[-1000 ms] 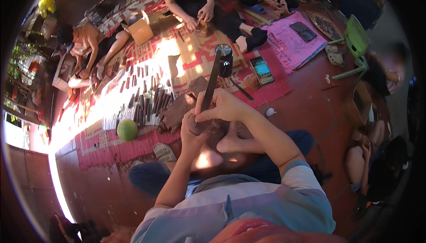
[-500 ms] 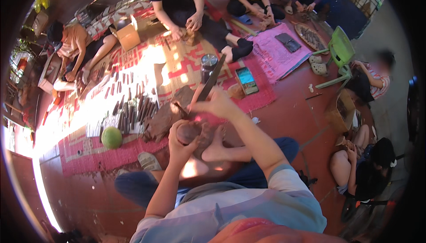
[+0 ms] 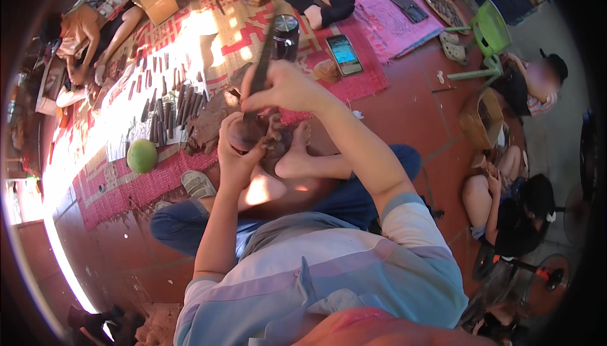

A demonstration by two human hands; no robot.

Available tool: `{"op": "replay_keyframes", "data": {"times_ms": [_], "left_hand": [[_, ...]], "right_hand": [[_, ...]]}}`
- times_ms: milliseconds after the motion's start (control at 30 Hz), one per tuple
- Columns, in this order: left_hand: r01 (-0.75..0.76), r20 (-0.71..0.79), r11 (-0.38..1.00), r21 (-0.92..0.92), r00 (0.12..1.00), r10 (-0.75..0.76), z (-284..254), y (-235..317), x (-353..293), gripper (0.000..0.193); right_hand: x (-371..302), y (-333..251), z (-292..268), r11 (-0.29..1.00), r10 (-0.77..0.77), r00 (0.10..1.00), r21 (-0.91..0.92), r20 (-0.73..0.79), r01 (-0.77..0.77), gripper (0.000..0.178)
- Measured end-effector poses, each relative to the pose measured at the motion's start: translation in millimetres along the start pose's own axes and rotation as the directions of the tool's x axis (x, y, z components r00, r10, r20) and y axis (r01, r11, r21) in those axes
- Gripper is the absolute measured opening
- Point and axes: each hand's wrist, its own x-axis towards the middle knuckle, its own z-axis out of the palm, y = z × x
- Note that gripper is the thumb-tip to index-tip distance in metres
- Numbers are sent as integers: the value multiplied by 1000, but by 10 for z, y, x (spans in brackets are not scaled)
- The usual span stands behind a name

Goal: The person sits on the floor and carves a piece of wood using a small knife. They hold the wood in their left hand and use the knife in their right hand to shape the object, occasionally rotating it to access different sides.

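Observation:
My left hand (image 3: 232, 163) is wrapped round a rounded brown carved piece (image 3: 246, 133), apparently wood, with knobbly shapes on its right side. It is held up in front of my bare feet. My right hand (image 3: 286, 88) grips a long, dark, narrow carving tool (image 3: 263, 58). One end of the tool points up and away from me, while its lower end meets the top of the piece. Just beyond my left hand lies a rough brown block (image 3: 212, 118), perhaps wood. Many dark-handled carving tools (image 3: 165, 111) are laid out on a pale sheet to the left.
A green round fruit (image 3: 142, 156) sits on the red mat (image 3: 158, 182). Beyond my hands stand a dark lidded jar (image 3: 286, 35) and a lit phone (image 3: 345, 54). A green chair (image 3: 490, 28) is at right. Other people sit around, some working with their hands.
The view has tilted and shifted, so the surroundings sit higher and further left. My right hand and the tool have come nearer the piece, and the tool stands more upright.

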Motion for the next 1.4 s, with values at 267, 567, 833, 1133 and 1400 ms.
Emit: {"op": "replay_keyframes", "data": {"times_ms": [267, 567, 833, 1133, 1400], "left_hand": [[-37, -31, 991, 126, 999, 41, -66, -185, 122, 60], [-24, -17, 999, 27, 1000, 24, -9, -27, 110, 57], [31, 3, 995, -92, 1000, -31, 38, 68, 83, 56], [-40, 2, 991, -125, 999, 40, 81, 65, 58, 59], [11, 32, 985, -170, 999, -6, 48, 28, 74, 60]], "right_hand": [[26, -66, 70, 989, -108, 986, -86, 127, 120, 11], [-14, -63, 68, 966, -127, 992, -226, -4, 123, 13], [-52, -57, 106, 973, -186, 982, -136, 27, 188, 13], [49, 5, 56, 996, -79, 997, 39, -4, 79, 9], [25, 70, 36, 923, -234, 971, -324, -44, 207, 15]]}}
